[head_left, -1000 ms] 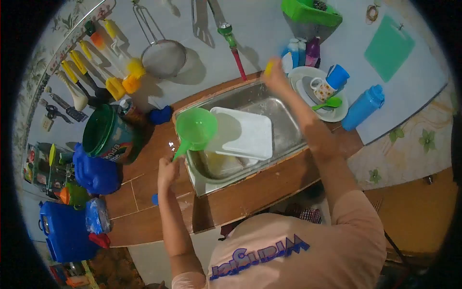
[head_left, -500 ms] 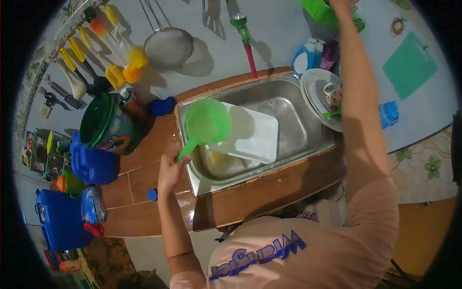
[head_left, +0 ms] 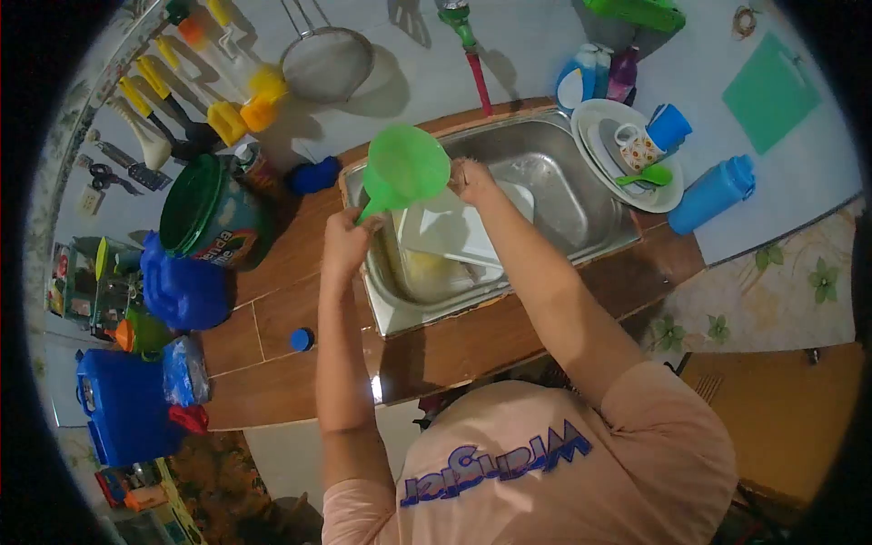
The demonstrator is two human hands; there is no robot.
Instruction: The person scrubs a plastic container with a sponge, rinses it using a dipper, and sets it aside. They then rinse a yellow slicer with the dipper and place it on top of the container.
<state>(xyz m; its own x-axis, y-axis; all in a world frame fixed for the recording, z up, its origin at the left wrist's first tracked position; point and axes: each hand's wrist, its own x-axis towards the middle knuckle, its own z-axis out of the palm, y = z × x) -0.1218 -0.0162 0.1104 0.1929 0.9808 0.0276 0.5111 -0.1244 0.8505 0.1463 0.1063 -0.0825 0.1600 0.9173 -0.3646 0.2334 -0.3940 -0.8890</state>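
A green dipper (head_left: 409,165) hangs tilted over the left part of the metal sink (head_left: 581,195). Its handle is in my left hand (head_left: 346,241), fingers closed round it. At the dipper's right rim is my right hand (head_left: 471,181), its fingers bent; what they hold, if anything, is too small to make out. Beneath both hands a white rectangular container (head_left: 463,227) lies in the sink. Something yellow (head_left: 431,272) shows at the sink's bottom left.
Stacked plates (head_left: 668,195) with a patterned cup (head_left: 639,150) stand right of the sink, beside a blue bottle (head_left: 713,195). Left are a green bucket (head_left: 218,213), blue jugs (head_left: 186,286) and a blue cap (head_left: 302,340). A strainer (head_left: 327,65) hangs above.
My right hand has come down from the green rack at the upper right to the dipper's rim. The dipper has moved slightly up and right with my left hand. The view has shifted a little.
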